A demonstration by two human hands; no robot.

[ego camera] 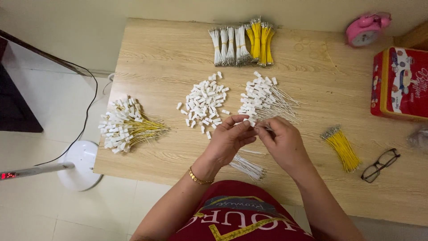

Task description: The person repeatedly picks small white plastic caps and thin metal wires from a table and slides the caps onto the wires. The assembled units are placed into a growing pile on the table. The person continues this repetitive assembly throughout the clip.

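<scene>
putting little white caps on thin wires

the left hand (229,138) and the right hand (281,140) are meeting over the middle of the wooden table (156,58). the left fingers are pinching a small white cap (246,121). the right fingers are pressing together on a thin white wire (267,128). the cap and the wire are touching right between the two hands. the wire is too thin to see well, but it seems to be lying sideways, with its long way going left to right and its tip pointing at the cap.

a lot looks done. a pile of yellow wires with caps (127,127) is lying at the left edge, and a pile of white wires with caps (265,98) is lying just past the hands.

a lot looks left too. a heap of loose caps (205,100) is waiting beside that pile. tied bundles of bare wires (243,42) are lying at the far edge. more loose white wires (247,167) are lying under the hands, and a bare yellow bundle (342,147) is lying to the right.
</scene>
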